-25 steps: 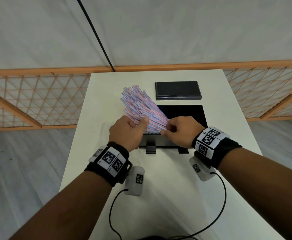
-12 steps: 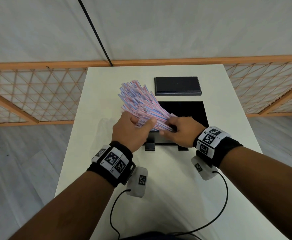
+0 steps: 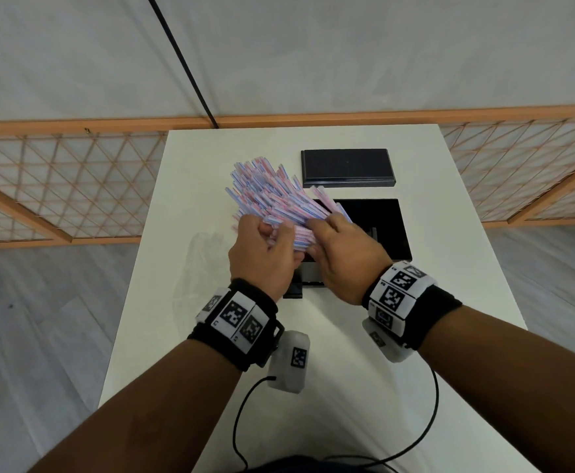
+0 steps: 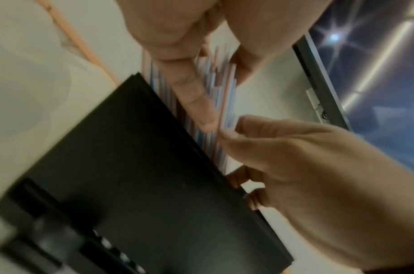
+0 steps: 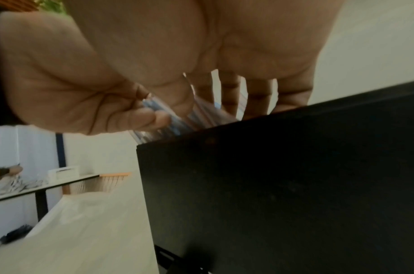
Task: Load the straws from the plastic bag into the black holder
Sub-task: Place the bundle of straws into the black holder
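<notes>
1. We hold one big fanned bundle of paper-wrapped straws point(image 3: 272, 203), striped pink and blue, far too many to count. It sits between our two hands, its near ends over the open black holder point(image 3: 381, 230).
2. Our left hand point(image 3: 265, 257) is curled round the near end of the bundle. Our right hand point(image 3: 344, 257) grasps that same end from the other side, thumb and fingers closed on the straws.
3. We judge the straws light, thin and easily bent, with slick wrappers. A loose grip would likely let them slide and splay.
4. We judge the best hold to be near the bundle's middle, both hands squeezing evenly.
5. One black lid point(image 3: 347, 167) lies beyond our hands on the tabletop point(image 3: 432, 268).
6. One clear plastic bag point(image 3: 197, 264), apparently empty, lies just left of our left hand.
</notes>
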`<state>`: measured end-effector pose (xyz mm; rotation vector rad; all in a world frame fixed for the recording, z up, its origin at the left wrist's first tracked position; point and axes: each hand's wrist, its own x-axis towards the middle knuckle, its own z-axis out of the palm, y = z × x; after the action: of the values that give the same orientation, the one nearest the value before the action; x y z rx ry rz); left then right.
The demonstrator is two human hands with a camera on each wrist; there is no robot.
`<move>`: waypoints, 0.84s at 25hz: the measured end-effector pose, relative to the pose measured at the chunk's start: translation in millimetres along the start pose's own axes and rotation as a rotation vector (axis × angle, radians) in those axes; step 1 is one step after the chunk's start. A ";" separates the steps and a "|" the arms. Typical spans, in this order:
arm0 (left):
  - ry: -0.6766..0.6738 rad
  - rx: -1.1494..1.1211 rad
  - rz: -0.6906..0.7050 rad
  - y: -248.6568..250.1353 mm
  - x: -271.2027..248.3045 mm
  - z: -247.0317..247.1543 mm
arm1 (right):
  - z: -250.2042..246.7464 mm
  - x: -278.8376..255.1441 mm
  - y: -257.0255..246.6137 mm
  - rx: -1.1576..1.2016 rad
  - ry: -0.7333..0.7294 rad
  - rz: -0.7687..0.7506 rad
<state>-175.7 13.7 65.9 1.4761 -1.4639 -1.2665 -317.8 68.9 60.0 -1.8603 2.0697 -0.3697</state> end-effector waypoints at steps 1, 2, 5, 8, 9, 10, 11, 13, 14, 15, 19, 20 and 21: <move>-0.003 0.067 0.066 -1.2 -0.9 -3.9 | -4.6 -1.3 2.4 0.054 -0.004 -0.001; 0.000 0.154 0.155 -2.7 -0.5 -8.7 | -8.2 -3.7 6.4 0.106 0.020 -0.006; 0.068 0.269 0.362 -4.5 0.3 -24.7 | -21.4 -12.1 22.8 0.127 0.161 0.093; 0.167 0.177 0.232 -4.3 3.6 -34.7 | -32.4 -1.9 34.3 0.081 -0.014 0.335; 0.173 0.113 0.095 -4.6 5.3 -35.5 | -32.7 4.9 34.9 0.094 -0.106 0.376; 0.146 0.020 -0.064 -3.8 6.8 -35.3 | -31.8 11.7 32.8 0.125 -0.182 0.389; 0.093 -0.061 -0.205 -2.1 7.3 -34.5 | -29.9 17.7 29.0 0.158 -0.246 0.378; -0.027 -0.112 -0.321 -1.0 6.7 -30.0 | -22.3 26.6 20.0 0.192 -0.313 0.319; -0.065 -0.129 -0.321 -0.6 6.4 -28.0 | -19.4 30.7 14.7 0.195 -0.318 0.294; -0.085 -0.155 -0.316 0.1 6.4 -25.7 | -17.8 33.6 9.9 0.189 -0.318 0.280; -0.069 -0.134 -0.290 -0.2 8.4 -22.2 | -14.8 40.7 3.5 0.107 -0.288 0.306; -0.063 -0.111 -0.280 -0.6 9.6 -22.4 | -14.7 41.0 4.1 0.068 -0.275 0.302; -0.066 -0.096 -0.272 -0.4 10.9 -22.8 | -15.4 41.1 4.4 0.026 -0.255 0.286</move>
<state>-155.2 -0.6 70.2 1.6220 -1.2544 -1.5383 -331.9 28.2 69.3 -1.4790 2.0991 -0.0809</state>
